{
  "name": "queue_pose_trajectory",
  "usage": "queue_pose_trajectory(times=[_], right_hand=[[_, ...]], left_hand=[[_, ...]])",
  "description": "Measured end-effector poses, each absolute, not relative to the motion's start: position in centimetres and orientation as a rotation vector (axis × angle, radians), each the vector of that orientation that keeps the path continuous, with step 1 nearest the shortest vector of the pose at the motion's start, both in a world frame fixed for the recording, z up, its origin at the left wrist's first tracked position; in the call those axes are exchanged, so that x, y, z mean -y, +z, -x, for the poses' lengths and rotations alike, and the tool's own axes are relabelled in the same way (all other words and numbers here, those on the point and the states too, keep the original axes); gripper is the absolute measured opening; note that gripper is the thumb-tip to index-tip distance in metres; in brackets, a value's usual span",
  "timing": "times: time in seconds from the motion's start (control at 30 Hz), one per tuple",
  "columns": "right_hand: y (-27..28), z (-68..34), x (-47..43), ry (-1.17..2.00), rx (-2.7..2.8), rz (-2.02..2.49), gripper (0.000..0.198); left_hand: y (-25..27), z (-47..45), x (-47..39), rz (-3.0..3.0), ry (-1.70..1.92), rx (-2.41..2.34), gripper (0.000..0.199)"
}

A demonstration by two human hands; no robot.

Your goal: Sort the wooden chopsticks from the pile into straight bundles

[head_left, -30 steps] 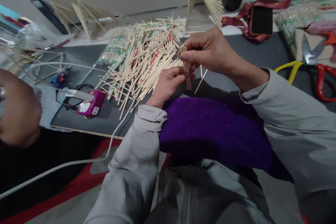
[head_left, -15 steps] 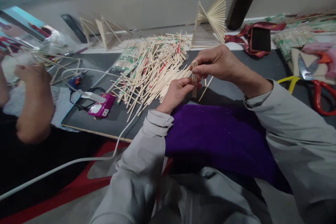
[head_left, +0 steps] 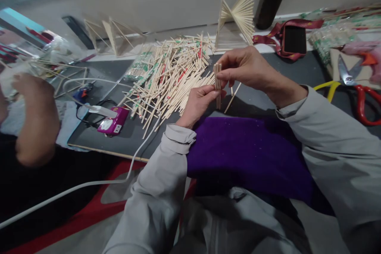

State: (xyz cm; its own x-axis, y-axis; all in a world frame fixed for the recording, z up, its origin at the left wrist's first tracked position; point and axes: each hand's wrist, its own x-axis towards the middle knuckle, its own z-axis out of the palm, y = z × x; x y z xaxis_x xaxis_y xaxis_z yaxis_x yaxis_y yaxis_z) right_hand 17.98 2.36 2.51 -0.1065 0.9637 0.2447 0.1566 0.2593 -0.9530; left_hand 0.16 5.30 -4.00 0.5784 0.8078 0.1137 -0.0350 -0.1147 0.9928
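Observation:
A small bundle of thin wooden sticks stands nearly upright between my two hands, above the near edge of the dark table. My left hand pinches its lower part between thumb and fingers. Higher up, my right hand closes thumb and fingertips around the bundle's right side. Just beyond my left hand spreads a large pile of loose wooden sticks, some in plastic wrappers with green and red print. A single loose stick lies below my right hand. Purple cloth covers my lap.
At the back stands a twisted stick model, with more stick frames to the left. Scissors lie at right, near a phone-like device. A purple power socket trails a white cable. Another person's arm is at left.
Both hands keep hold of the bundle, whose sticks now look slightly more spread at the top. The whole view has shifted a little; the other person's arm has moved slightly.

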Motion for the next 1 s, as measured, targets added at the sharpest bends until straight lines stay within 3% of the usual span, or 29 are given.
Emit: queue_pose_trajectory(times=[0.27,0.43,0.6,0.87,1.0], right_hand=[[1.0,-25.2,-4.4,1.003,1.493,1.176,0.011],[-2.0,-29.9,-6.0,0.957,1.216,1.492,0.024],[-2.4,-27.6,-5.4,0.931,0.939,1.623,0.026],[-3.9,-23.0,-6.5,1.075,0.964,1.559,0.017],[-5.0,-21.6,-7.3,0.894,1.101,1.639,0.018]], left_hand=[[-3.4,1.4,-7.8,-1.338,1.182,-0.835,0.029],[-2.9,2.8,-9.3,-1.282,1.300,-0.900,0.029],[-2.8,2.8,-8.9,-1.294,1.333,-0.902,0.023],[-2.5,2.8,-8.7,-1.307,1.345,-0.886,0.023],[-2.3,3.2,-8.9,-1.294,1.379,-0.918,0.024]])
